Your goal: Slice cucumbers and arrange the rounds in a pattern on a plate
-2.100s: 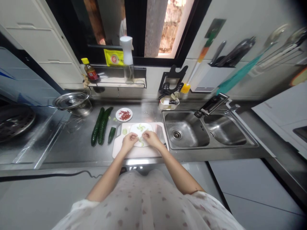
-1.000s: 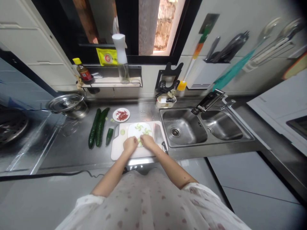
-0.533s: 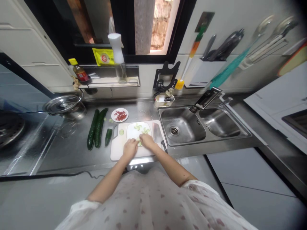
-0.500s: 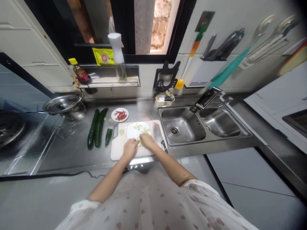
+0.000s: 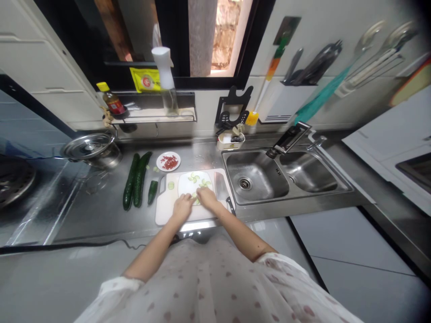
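Note:
A white plate (image 5: pixel 184 183) rests on the cutting board (image 5: pixel 164 211), with thin green cucumber slices (image 5: pixel 204 183) laid in pinwheel shapes on it. My left hand (image 5: pixel 182 207) is closed at the plate's near left edge, its fingertips at a cucumber slice. Close beside it, my right hand (image 5: pixel 206 198) pinches at the same small group of slices, which the fingers partly cover. A knife (image 5: pixel 230 205) with a black handle lies on the board's right side. Left of the plate sits a short pale green cucumber piece (image 5: pixel 171 185).
Two whole cucumbers (image 5: pixel 138 179) and a cut cucumber end (image 5: pixel 152 192) lie left of the board. Behind it stands a small white dish (image 5: pixel 164 167) holding red bits. A double sink (image 5: pixel 235 194) adjoins on the right; a lidded steel pot (image 5: pixel 111 157) stands back left.
Both hands stay over the near part of the plate, with only a very slight shift of the fingers. Everything else looks the same.

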